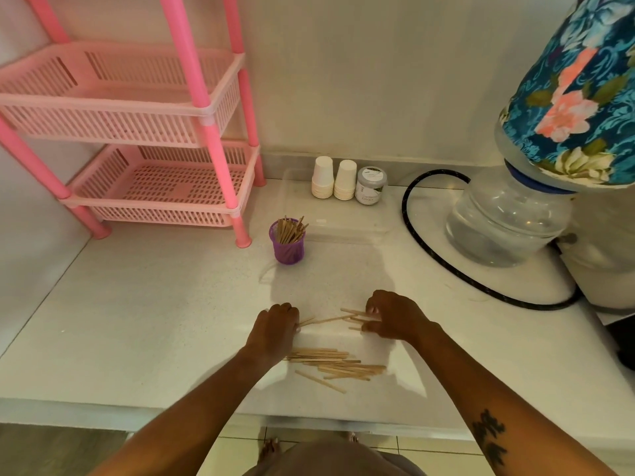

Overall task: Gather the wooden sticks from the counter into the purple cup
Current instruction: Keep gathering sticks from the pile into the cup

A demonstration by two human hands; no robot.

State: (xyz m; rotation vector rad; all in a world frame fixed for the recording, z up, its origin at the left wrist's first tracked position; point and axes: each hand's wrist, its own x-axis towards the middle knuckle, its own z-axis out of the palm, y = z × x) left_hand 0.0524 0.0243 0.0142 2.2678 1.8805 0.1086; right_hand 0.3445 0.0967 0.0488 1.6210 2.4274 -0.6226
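The purple mesh cup point(288, 247) stands upright on the white counter, with several wooden sticks poking out of it. A loose pile of wooden sticks point(335, 365) lies near the counter's front edge. A few more sticks point(335, 319) lie between my hands, farther back. My left hand point(275, 329) rests knuckles-up at the left ends of those sticks, fingers curled down. My right hand point(391, 317) is at their right ends, with fingertips and thumb closing on several of them against the counter.
A pink two-tier basket rack point(144, 139) stands at the back left. Two stacks of white paper cups point(333, 180) and a grey jar point(370, 185) sit against the wall. A water dispenser bottle point(508, 221) and a black hose point(446, 266) occupy the right.
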